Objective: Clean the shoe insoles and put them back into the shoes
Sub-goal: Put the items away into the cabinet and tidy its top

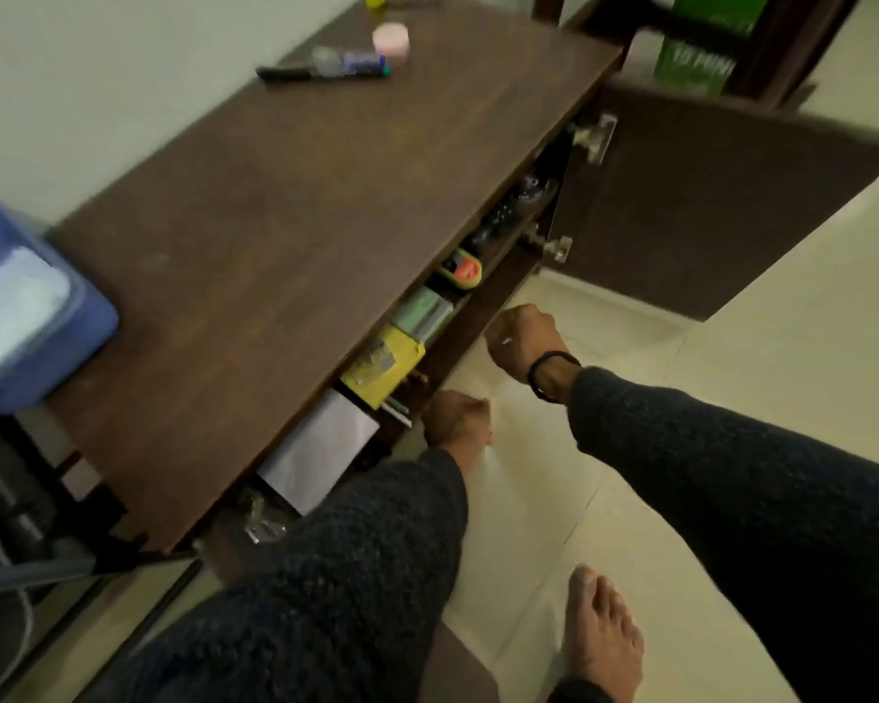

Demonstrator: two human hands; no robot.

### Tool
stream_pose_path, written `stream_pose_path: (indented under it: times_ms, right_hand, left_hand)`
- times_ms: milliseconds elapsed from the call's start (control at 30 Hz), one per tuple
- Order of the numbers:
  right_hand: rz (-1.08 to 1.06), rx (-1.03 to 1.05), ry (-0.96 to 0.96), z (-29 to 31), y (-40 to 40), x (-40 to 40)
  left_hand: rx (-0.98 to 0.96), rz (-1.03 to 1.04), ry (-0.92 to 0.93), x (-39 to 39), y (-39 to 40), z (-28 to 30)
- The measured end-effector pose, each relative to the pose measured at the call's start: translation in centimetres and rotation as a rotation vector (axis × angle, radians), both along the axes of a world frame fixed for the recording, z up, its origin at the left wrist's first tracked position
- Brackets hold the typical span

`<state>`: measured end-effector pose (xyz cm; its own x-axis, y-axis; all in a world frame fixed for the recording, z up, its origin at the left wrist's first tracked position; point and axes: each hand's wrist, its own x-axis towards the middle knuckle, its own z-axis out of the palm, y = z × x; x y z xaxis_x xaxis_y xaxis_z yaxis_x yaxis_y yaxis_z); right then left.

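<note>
No shoe or insole shows in the head view. Both my arms, in dark knitted sleeves, reach down to the front of an open brown cabinet [285, 235]. My left hand [455, 418] is at the cabinet's lower edge, below a yellow box [384, 365]. My right hand [523, 339], with a black band on its wrist, is a little further right in front of the lower compartment. I see only the backs of both hands. Their fingers point down and away, so whatever they touch is hidden.
The cabinet door [706, 205] stands swung open to the right. Green boxes [422, 312], a yellow-red item [463, 268] and a silver sheet [321, 449] fill the shelf. Markers [326, 68], a pink jar [391, 39] and a blue container [21, 307] sit on top. My bare foot [602, 631] stands on pale tiles.
</note>
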<state>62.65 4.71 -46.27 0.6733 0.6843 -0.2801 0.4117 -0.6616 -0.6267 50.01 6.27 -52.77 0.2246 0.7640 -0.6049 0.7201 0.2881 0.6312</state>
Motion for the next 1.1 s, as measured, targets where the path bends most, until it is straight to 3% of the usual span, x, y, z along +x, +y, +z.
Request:
stream_pose_path:
  times_ms: [67, 200, 267, 333, 400, 467, 567, 667, 800, 1000, 1100]
  right_hand:
    - [0.014, 0.075, -0.128, 4.7, -0.4, 2.0]
    - [-0.172, 0.253, -0.351, 14.3, 0.5, 5.7]
    - [-0.253, 0.321, -0.414, 18.4, 1.8, 6.5]
    - [-0.245, 0.358, -0.433, 21.0, 3.6, 6.8]
    - [-0.161, 0.367, -0.381, 21.9, 5.6, 6.7]
    - [-0.02, 0.338, -0.321, 22.0, 7.8, 6.2]
    - [0.151, 0.265, -0.324, 21.9, 11.3, 5.7]
    - [0.234, 0.253, -0.372, 21.8, 15.2, 5.2]
    - [0.335, 0.198, -0.468, 21.7, 18.9, 4.2]
    - [0.336, 0.192, -0.528, 21.2, 18.8, 4.0]
    - [0.344, 0.193, -0.522, 21.6, 17.6, 4.3]
  left_hand:
    - [-0.046, -0.128, -0.006, 1.7, 0.6, 6.8]
    - [-0.034, -0.506, -0.132, 4.9, 2.0, 18.9]
    - [0.083, -0.634, -0.176, 4.9, 3.0, 24.1]
    - [0.359, -0.686, -0.183, 4.5, 4.8, 27.3]
    - [0.653, -0.622, -0.164, 4.1, 7.9, 28.3]
    - [0.808, -0.476, -0.171, 3.5, 12.6, 27.8]
    - [0.862, -0.392, -0.088, 2.3, 19.8, 27.0]
    - [0.923, -0.524, 0.165, 2.2, 25.7, 26.9]
    - [1.002, -0.691, 0.306, 3.7, 29.1, 27.1]
    - [1.086, -0.725, 0.299, 4.3, 28.9, 27.3]
    - [0.978, -0.767, 0.231, 3.4, 28.9, 28.4]
